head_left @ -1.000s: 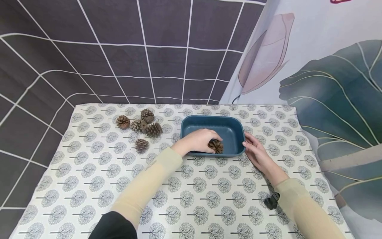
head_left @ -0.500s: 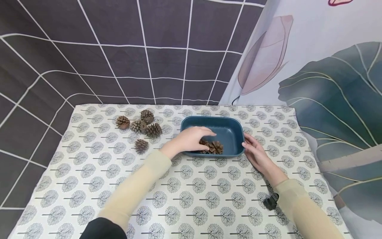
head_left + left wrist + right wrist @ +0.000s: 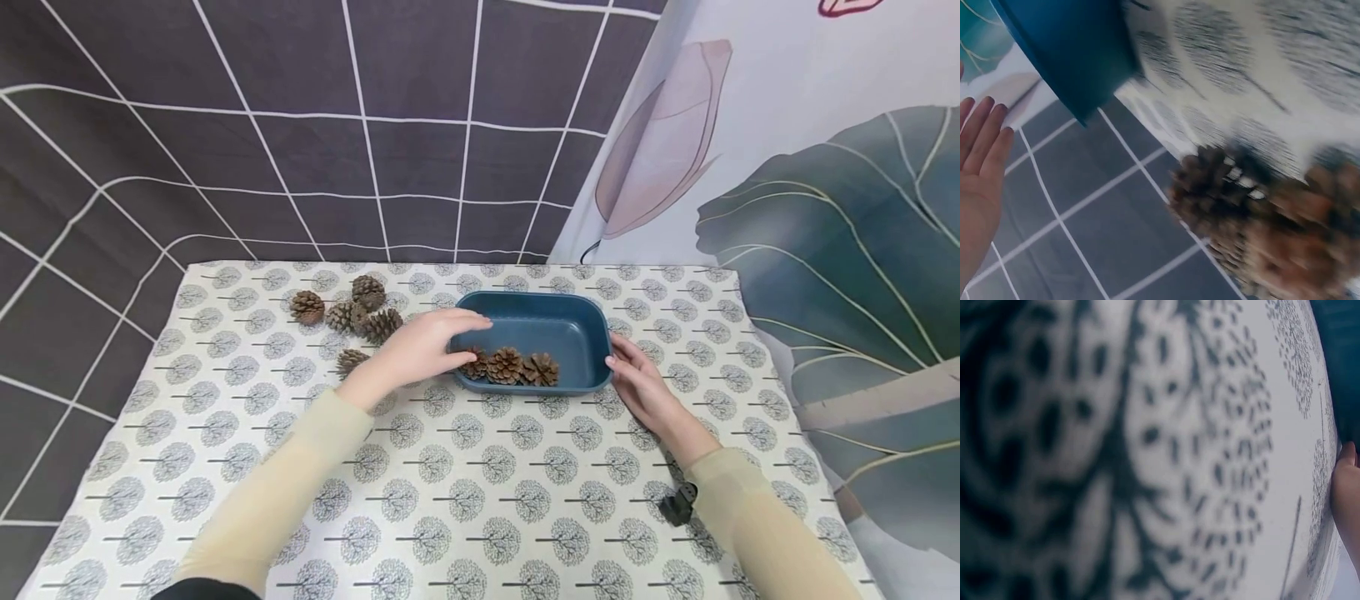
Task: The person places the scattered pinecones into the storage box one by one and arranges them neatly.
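A dark blue rectangular tub (image 3: 532, 300) stands on the table, with three brown pine cones (image 3: 505, 365) in a row along its near side. My left hand (image 3: 420, 348) is at the tub's left rim, thumb and fingers spread with nothing between them. In the left wrist view its straight fingers (image 3: 988, 134) show at the left edge. My right hand (image 3: 643, 382) rests against the tub's right end, thumb tip and fingertips at the rim. Several more pine cones (image 3: 307, 307) lie on the cloth left of the tub, one partly hidden behind my left hand.
A white cloth (image 3: 465, 500) printed with grey trees covers the table. Behind it hangs a dark curtain (image 3: 420, 158) with white grid lines, and on the right a pale leaf-patterned curtain (image 3: 825, 233). A small black device (image 3: 678, 504) sits at my right wrist.
My left hand has come off the pine cones in the tub and moved left to the rim, uncovering all three cones. The right hand has stayed at the tub's right end.
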`<state>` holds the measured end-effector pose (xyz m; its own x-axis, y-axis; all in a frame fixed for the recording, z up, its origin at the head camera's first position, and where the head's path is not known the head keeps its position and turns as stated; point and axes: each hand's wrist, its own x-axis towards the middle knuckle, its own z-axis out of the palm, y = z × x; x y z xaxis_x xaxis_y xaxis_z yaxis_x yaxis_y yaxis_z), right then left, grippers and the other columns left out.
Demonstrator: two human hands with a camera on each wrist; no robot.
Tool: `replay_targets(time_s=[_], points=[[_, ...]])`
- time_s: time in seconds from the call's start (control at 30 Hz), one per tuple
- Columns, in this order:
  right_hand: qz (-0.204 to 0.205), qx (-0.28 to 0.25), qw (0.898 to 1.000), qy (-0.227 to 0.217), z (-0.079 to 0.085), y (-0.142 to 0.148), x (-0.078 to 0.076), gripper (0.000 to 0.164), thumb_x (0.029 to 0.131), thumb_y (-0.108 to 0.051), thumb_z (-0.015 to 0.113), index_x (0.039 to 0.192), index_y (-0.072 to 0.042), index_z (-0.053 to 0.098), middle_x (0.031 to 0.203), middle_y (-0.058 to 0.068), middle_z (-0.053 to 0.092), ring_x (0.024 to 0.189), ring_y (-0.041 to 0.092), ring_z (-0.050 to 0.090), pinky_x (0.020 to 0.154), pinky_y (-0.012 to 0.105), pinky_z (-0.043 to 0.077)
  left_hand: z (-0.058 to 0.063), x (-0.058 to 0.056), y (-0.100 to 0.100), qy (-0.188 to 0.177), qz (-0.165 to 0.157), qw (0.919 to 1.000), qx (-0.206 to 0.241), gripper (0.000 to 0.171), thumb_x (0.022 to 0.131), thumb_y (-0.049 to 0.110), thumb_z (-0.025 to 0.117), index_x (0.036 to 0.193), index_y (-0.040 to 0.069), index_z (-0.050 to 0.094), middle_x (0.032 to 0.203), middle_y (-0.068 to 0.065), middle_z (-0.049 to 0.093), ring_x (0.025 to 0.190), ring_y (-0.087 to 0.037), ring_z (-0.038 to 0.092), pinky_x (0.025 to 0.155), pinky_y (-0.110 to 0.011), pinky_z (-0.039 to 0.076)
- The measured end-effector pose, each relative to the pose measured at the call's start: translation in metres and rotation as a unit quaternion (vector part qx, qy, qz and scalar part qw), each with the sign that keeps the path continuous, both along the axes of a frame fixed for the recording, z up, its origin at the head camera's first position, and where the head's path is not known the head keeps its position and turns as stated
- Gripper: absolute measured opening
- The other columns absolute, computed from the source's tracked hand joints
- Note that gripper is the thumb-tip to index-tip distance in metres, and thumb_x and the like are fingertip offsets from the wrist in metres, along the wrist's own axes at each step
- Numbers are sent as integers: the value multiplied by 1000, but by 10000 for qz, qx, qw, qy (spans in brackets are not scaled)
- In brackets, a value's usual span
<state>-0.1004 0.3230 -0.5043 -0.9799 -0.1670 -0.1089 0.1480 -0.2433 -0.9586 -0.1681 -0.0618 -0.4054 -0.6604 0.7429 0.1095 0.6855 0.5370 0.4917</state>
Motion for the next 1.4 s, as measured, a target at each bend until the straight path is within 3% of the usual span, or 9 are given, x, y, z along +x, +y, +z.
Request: replay_targets(time_s=[0.2, 0.37, 0.6, 0.8, 1.07, 1.27, 1.4], points=[[-22, 8, 10000, -30, 0, 0, 0, 58, 108, 0, 49, 162, 0, 29, 145, -12, 55, 133, 0, 56, 114, 12, 47, -10, 9, -35, -139, 533, 9980, 309, 51, 95, 14, 77, 144, 5, 64, 151, -15, 63, 137, -37, 63, 124, -54, 45], [-37, 53, 9999, -101, 2, -1, 0, 61, 108, -1, 49, 163, 1, 25, 145, -12, 53, 133, -1, 55, 114, 12, 46, -19, 17, -68, -243, 1215, 9901, 664, 50, 94, 12, 78, 142, 3, 65, 149, -18, 64, 130, -41, 67, 116, -56, 53], [-37, 167, 9997, -167, 3, -3, -1, 67, 108, -1, 49, 165, 6, 15, 146, -14, 50, 134, -3, 53, 114, 10, 45, -33, 32, -106, -239, 2340, 9667, 1008, 54, 91, 9, 82, 142, 4, 64, 149, -23, 62, 137, -47, 59, 122, -64, 42], [-70, 121, 9998, -167, 3, -3, -1, 68, 108, -1, 50, 165, 5, 15, 145, -14, 51, 134, -3, 54, 114, 10, 45, -42, 43, -125, -243, 3051, 9434, 1279, 56, 89, 9, 84, 141, 3, 65, 147, -26, 62, 136, -49, 58, 120, -66, 42], [-77, 132, 9998, -160, 2, -3, 0, 66, 107, -1, 51, 165, 3, 19, 144, -12, 52, 133, -1, 54, 114, 11, 46, -50, 56, -137, -572, 3553, 9222, 1413, 59, 89, 8, 84, 143, 0, 62, 150, -29, 59, 138, -52, 55, 119, -66, 44], [-108, 118, 9998, -137, 4, -3, 2, 63, 107, -4, 54, 164, -3, 28, 143, -13, 53, 133, -1, 54, 113, 10, 47, -56, 62, -143, -914, 3684, 9153, 1348, 62, 91, 10, 83, 147, -1, 58, 153, -29, 55, 133, -53, 59, 116, -64, 48], [-175, 124, 9996, -185, 5, -4, 2, 64, 107, -2, 54, 164, 0, 26, 143, -12, 53, 132, 0, 54, 113, 10, 47, -61, 64, -145, -1282, 3739, 9099, 1261, 66, 92, 15, 82, 150, -1, 54, 152, -28, 56, 136, -51, 58, 117, -63, 48]])
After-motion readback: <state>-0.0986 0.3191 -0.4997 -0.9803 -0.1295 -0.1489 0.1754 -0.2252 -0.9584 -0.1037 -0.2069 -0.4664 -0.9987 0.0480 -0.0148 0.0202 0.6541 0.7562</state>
